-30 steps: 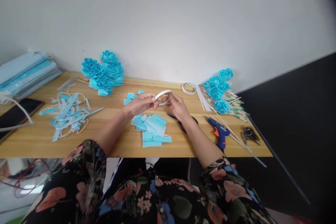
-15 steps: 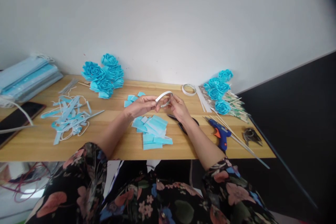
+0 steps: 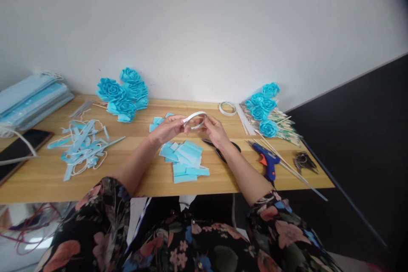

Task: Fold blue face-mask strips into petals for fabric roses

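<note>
A narrow white roll of tape (image 3: pixel 195 115) is held up above the table between my two hands. My left hand (image 3: pixel 172 127) pinches its left side, and my right hand (image 3: pixel 215 129) grips its right side with the fingertips. Below them lies a loose pile of cut light-blue mask fabric pieces (image 3: pixel 186 159). Some smaller blue pieces (image 3: pixel 156 123) sit partly behind my left hand. Black-handled scissors (image 3: pixel 220 153) rest under my right forearm, which hides part of them.
Blue fabric roses (image 3: pixel 123 93) lie at the back left, more roses (image 3: pixel 261 106) at the right on wrapped sticks. A blue glue gun (image 3: pixel 267 159), another tape roll (image 3: pixel 227 109), mask scraps (image 3: pixel 81 146), stacked masks (image 3: pixel 35 97), a phone (image 3: pixel 24 148) and dark clips (image 3: pixel 305 162) surround the work area.
The tape roll has tilted flatter and shifted slightly left between my hands. Both hands keep their hold. The whole view has turned a little.
</note>
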{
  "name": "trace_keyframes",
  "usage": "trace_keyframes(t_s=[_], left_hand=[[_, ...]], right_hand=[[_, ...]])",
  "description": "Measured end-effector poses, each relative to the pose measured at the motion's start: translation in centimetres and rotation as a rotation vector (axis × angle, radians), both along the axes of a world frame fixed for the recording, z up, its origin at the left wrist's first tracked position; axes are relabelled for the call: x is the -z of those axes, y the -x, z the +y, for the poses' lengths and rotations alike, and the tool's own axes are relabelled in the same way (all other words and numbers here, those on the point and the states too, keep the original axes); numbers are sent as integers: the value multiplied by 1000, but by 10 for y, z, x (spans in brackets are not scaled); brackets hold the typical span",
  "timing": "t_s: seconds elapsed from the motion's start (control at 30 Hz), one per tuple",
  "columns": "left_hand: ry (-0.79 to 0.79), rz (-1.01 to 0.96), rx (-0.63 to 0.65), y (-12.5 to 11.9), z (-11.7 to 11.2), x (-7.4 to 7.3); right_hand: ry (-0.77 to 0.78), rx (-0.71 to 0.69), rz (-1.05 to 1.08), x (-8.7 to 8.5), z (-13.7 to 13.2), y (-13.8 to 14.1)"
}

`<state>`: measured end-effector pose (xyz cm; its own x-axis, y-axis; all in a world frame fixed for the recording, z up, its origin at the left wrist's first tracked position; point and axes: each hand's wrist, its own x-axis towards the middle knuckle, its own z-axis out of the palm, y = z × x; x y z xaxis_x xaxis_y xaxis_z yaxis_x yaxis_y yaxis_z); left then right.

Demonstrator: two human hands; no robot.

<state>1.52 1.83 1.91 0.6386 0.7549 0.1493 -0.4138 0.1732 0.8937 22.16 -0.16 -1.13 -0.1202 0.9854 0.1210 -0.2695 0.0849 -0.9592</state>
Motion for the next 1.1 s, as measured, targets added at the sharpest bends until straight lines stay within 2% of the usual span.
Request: trace_keyframes(t_s=[0.23,0.33,0.4,0.5,0.6,0.7,0.77,0.87,1.0,1.1], left_hand=[[-17,-4,-9,0,0,0],[-24,-23,-35,1,1,0],[-21,-31,-48,2,2,1],[-23,-45,-72,3,5,3],[-27,-57,-104,2,7,6],[-8,-61,-126,1,8,8],[13,-58,-139,0,8,7],[21,-76,-159,1,9,5],[35,-85,-185,3,11,3],[41,-68,-203,3,12,2]], right_hand=[[-8,26,-61,2,1,0],[-36,55,-133,-6,3,-8],[-66,109,-249,-17,4,-17],[-144,191,-585,-41,2,-30],[-304,119,-1067,-65,-9,-36],[-360,33,-1420,-75,-34,-38],[-353,0,-1553,-68,-55,-41],[-370,125,-1698,-40,-85,-54],[-482,156,-1657,-2,-110,-70],[-490,169,-1626,7,-116,-75]])
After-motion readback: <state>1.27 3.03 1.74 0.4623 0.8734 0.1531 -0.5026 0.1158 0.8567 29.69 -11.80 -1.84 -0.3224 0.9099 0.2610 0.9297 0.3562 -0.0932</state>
